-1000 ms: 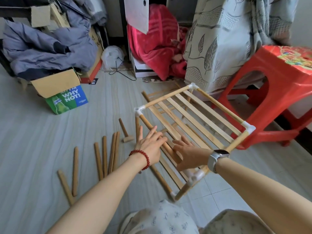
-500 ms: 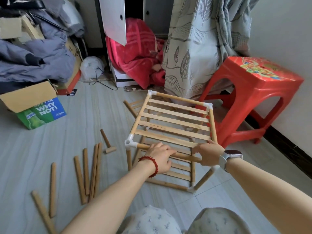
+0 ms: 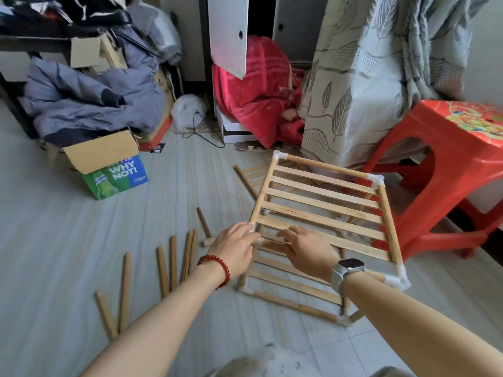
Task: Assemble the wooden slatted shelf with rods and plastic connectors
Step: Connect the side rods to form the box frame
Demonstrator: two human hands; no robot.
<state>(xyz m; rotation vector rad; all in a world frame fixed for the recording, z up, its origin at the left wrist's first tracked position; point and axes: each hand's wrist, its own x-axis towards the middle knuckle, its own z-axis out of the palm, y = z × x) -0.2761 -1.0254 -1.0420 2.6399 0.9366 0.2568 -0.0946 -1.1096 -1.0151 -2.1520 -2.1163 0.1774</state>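
On the floor, the shelf stands half-built; the left hand and right hand lie spread on its near edge, beside loose rods.

Readable only on the open cardboard box on the floor at left: "WHY NOT!" in bold white capitals on its blue side panel, beside green printed bottles. Above those words, a further white line, cut off by the flap and not legible. Lower right of the same panel, a small white logo, too tiny to make out. Behind the box, a small black tag with white marks, blurred beyond reading. On the red stool, a colourful printed pattern on the seat, no lettering discernible. Nothing legible on the watch face.
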